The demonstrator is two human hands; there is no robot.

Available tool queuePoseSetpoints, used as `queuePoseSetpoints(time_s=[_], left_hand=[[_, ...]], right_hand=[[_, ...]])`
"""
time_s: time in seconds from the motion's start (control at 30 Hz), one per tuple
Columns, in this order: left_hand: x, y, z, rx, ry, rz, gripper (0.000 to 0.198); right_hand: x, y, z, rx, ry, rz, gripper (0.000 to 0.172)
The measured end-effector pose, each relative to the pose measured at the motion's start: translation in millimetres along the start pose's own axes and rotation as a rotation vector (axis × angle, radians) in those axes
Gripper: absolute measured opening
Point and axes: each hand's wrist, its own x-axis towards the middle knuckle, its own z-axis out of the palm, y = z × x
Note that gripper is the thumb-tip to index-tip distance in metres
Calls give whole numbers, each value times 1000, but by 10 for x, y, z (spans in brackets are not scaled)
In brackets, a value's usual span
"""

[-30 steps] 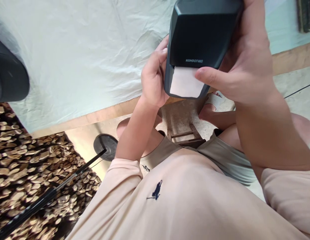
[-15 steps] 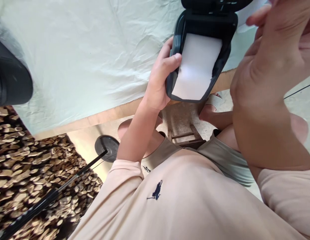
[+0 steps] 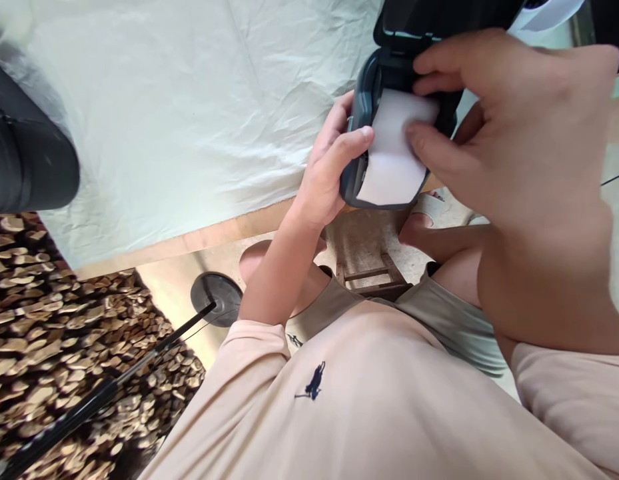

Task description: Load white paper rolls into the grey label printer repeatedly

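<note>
A dark hinged case (image 3: 362, 93) is tilted toward me at the table edge, its black lid (image 3: 439, 20) swung back. Inside lies a white sheet-like piece (image 3: 392, 170); whether it is paper or foam I cannot tell. My left hand (image 3: 326, 170) grips the case's left side, thumb over the rim, fingers behind it. My right hand (image 3: 504, 120), somewhat blurred, reaches over the case's right side. Its thumb lies over the white piece and its fingertips are near the hinge, with a gap between them. Part of the case's right side is hidden by that hand.
A pale plastic-like sheet covers the table (image 3: 189, 120), whose wooden edge (image 3: 199, 237) faces me. At left lies a black rounded object (image 3: 29, 147). Below are a black pole (image 3: 139, 367) with a round base (image 3: 216, 300), stacked firewood (image 3: 64, 347) and a wooden stool (image 3: 372, 273).
My right hand has come down and left, from beside the case to over its opening. The case has shifted slightly right and down in view, still in my left hand.
</note>
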Motion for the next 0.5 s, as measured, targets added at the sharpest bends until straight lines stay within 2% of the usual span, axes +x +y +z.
queuePoseSetpoints(time_s=[0.1,0.17,0.27,0.33,0.4,0.47,0.5], left_hand=[[44,133,32,-50,69,-155,72],[36,123,-5,-50,73,-277,76],[-11,-15,-114,44,-58,-350,75],[-39,-121,-173,160,-287,-229,62],[-48,-195,-192,302,-581,19,38],[-38,-224,-180,402,-789,252,28],[-28,-225,-169,433,-840,326,27]], right_hand=[[18,45,14,-234,-58,23,37],[36,40,45,-313,-81,41,38],[48,-7,54,-348,-99,59,39],[33,-49,11,-352,-97,65,40],[4,-78,-55,-253,-76,63,39],[-19,-71,-108,55,-31,28,38],[-22,-50,-119,269,-62,0,41]])
